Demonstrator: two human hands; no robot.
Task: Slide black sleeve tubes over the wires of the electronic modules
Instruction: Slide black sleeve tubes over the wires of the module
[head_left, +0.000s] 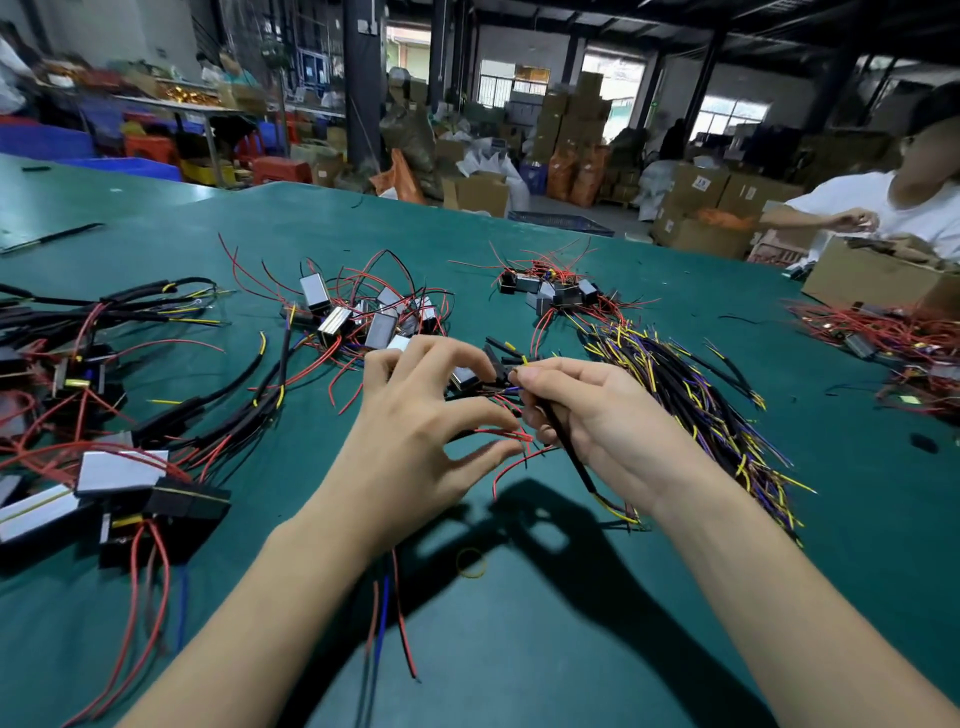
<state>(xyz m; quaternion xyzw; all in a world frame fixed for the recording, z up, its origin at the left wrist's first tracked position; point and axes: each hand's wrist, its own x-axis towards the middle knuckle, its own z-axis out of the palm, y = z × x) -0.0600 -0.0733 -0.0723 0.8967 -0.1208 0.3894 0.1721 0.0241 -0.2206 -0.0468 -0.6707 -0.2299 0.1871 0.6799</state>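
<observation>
My left hand (415, 415) holds a small silver module (464, 378) above the green table, its fingers curled round the module and its red wires (501, 434). My right hand (587, 410) pinches a black sleeve tube (569, 454) close to the module's wire ends; yellow and blue wire tips show at its fingertips. The tube slants down toward me under the right palm. A pile of sleeved wires with yellow and purple tips (691, 405) lies just right of my right hand.
Unsleeved modules with red wires (363, 317) lie heaped beyond my left hand, another heap (556, 293) farther back. Modules with black sleeves (104, 441) cover the left side. A yellow rubber band (471, 563) lies near me. A person in white (883, 208) works at a cardboard box (872, 278), far right.
</observation>
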